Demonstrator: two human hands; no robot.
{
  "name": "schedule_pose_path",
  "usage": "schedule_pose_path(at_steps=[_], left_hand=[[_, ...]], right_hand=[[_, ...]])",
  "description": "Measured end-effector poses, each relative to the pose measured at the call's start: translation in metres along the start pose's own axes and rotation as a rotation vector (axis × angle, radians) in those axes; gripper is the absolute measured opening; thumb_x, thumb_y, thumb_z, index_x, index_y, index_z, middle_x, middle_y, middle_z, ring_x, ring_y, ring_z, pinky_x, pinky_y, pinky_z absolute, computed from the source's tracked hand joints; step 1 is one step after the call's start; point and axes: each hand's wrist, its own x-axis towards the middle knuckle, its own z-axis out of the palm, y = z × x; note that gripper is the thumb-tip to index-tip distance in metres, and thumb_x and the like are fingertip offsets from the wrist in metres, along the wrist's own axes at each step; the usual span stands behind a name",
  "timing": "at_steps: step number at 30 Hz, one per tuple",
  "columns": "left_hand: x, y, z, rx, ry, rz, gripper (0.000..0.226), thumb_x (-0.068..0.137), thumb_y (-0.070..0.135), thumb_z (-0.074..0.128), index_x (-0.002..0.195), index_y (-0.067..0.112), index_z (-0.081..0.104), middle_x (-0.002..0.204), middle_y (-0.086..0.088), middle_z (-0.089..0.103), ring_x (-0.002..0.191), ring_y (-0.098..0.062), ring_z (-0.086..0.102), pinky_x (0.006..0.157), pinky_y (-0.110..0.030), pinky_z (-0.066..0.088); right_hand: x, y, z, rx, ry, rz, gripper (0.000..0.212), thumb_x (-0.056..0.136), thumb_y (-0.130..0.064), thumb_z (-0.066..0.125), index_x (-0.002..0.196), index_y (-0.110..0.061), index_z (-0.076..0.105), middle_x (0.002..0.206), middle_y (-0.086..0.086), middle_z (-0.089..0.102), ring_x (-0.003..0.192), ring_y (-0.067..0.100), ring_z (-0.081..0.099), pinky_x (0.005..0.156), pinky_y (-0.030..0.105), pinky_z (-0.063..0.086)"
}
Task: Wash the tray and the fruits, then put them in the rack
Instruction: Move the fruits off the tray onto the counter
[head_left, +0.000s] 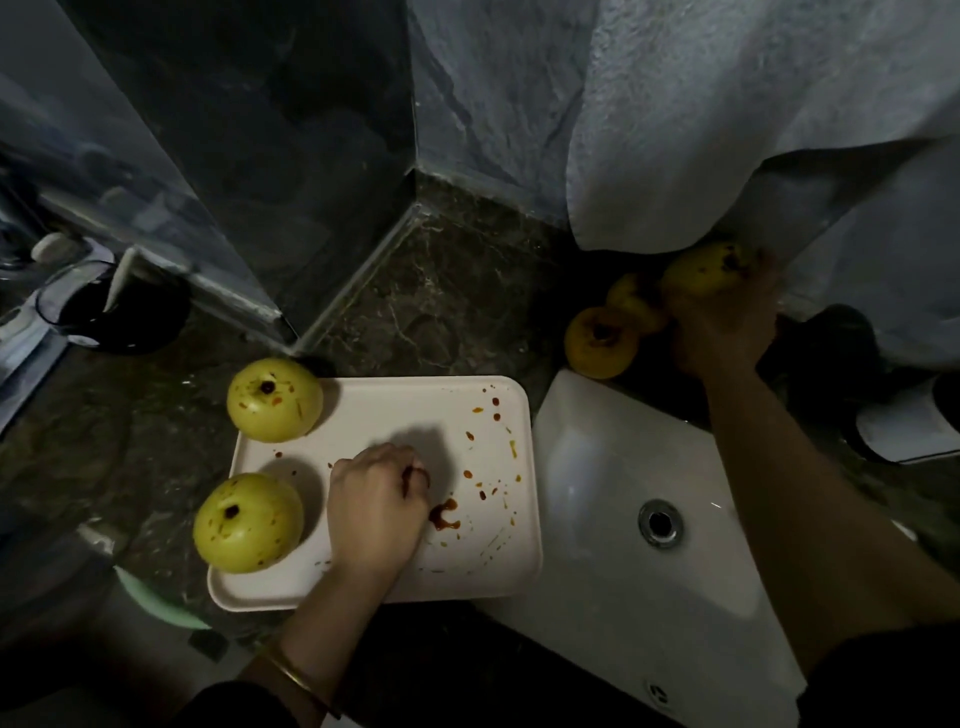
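On the dark marble counter (441, 291), left of the white sink (597, 467), lies the white tray (498, 566). Its surface carries reddish-brown sauce spots and smears, densest on the right half.

Tray contents:
- The rear fruit (274, 400), yellow-green and speckled with sauce, sits at the far left corner.
- The front fruit (248, 522), same kind, sits at the near left edge, apart from the rear fruit.

The left hand (376, 504) rests on the middle of the tray, just right of the front fruit. Its fingers are curled under and nothing shows in its grasp. A bangle (291, 673) circles the wrist.

The right hand (722, 327) reaches across the sink to the far right of the counter. Its fingers curl round the held fruit (704, 267), which is blurred, just below the hem of a hanging towel (701, 130). Two more fruits lie just left of this hand: the middle fruit (631, 299) and the orange-yellow fruit (600, 343), the latter at the sink's far corner.

The sink drain (660, 522) is open to view. A dark cup (119, 312) stands at the far left.
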Motion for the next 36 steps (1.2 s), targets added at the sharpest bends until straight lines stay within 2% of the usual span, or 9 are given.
schedule_pose_path(at_steps=[4,8,10,13,21,25,29,32,36], left_hand=[[0.000,0.003,0.002,0.002,-0.017,-0.012,0.023,0.072,0.014,0.045,0.061,0.011,0.066,0.065,-0.005,0.067,0.062,-0.029,0.062,0.066,-0.039,0.050],[0.000,0.004,0.004,-0.009,-0.020,-0.014,0.022,0.070,0.011,0.047,0.062,0.011,0.067,0.066,-0.005,0.068,0.063,-0.029,0.062,0.067,-0.041,0.051],[-0.001,0.004,0.003,-0.017,-0.021,-0.015,0.022,0.070,0.011,0.047,0.063,0.011,0.067,0.066,-0.005,0.068,0.063,-0.028,0.062,0.066,-0.043,0.052],[-0.002,0.004,0.001,-0.019,-0.011,-0.015,0.021,0.070,0.011,0.047,0.062,0.010,0.067,0.066,-0.006,0.068,0.062,-0.029,0.062,0.065,-0.043,0.052],[-0.006,0.000,-0.004,-0.020,0.009,0.006,0.036,0.074,0.024,0.036,0.062,0.009,0.067,0.065,-0.006,0.067,0.062,-0.027,0.062,0.064,-0.038,0.052],[-0.010,0.002,-0.006,-0.021,0.014,-0.016,0.028,0.073,0.017,0.043,0.064,0.010,0.068,0.066,-0.006,0.068,0.065,-0.028,0.063,0.068,-0.039,0.051],[-0.019,0.000,-0.013,-0.056,0.087,0.016,0.035,0.073,0.024,0.036,0.065,0.012,0.068,0.069,-0.003,0.068,0.066,-0.026,0.064,0.068,-0.039,0.051],[-0.033,-0.007,-0.021,-0.057,0.160,0.030,0.030,0.073,0.021,0.038,0.062,0.014,0.065,0.067,-0.001,0.066,0.064,-0.025,0.061,0.065,-0.034,0.042],[-0.056,-0.025,-0.028,-0.035,0.196,0.008,0.028,0.073,0.021,0.040,0.060,0.011,0.062,0.064,-0.004,0.062,0.061,-0.028,0.058,0.062,-0.035,0.034]], right_hand=[[0.005,-0.002,0.002,0.080,0.004,0.072,0.099,0.058,-0.053,0.073,0.141,-0.027,0.027,0.138,0.008,0.044,0.122,0.030,0.048,0.098,0.046,0.046],[0.039,0.029,0.021,0.138,-0.001,0.089,0.098,0.044,-0.067,0.074,0.127,-0.038,0.029,0.132,0.007,0.048,0.113,0.031,0.056,0.090,0.048,0.052],[0.040,0.026,0.021,0.105,0.008,0.081,0.098,0.044,-0.070,0.072,0.127,-0.034,0.033,0.130,0.006,0.049,0.112,0.030,0.056,0.089,0.048,0.052],[0.021,0.002,0.015,0.052,0.047,0.069,0.095,0.056,-0.062,0.067,0.135,-0.022,0.033,0.134,0.007,0.045,0.117,0.029,0.052,0.095,0.044,0.048],[0.003,-0.002,0.008,-0.062,0.141,-0.069,0.111,0.066,-0.050,0.078,0.149,-0.007,0.019,0.153,0.014,0.024,0.139,0.031,0.028,0.113,0.041,0.029],[-0.037,-0.018,0.011,-0.098,0.142,-0.155,0.095,0.079,-0.050,0.068,0.149,-0.007,0.021,0.154,0.014,0.023,0.140,0.031,0.026,0.113,0.042,0.027],[-0.103,-0.039,0.025,-0.067,0.200,-0.288,0.061,0.081,-0.035,0.064,0.129,0.000,0.049,0.130,0.022,0.048,0.120,0.037,0.046,0.100,0.038,0.029],[-0.159,-0.046,0.047,0.052,0.033,-0.449,0.042,0.079,-0.021,0.067,0.115,-0.002,0.058,0.116,0.020,0.055,0.111,0.029,0.047,0.096,0.039,0.036],[-0.228,-0.060,0.071,0.097,-0.624,-0.603,0.045,0.083,-0.025,0.069,0.123,-0.011,0.056,0.120,0.008,0.053,0.110,0.022,0.053,0.093,0.038,0.046]])
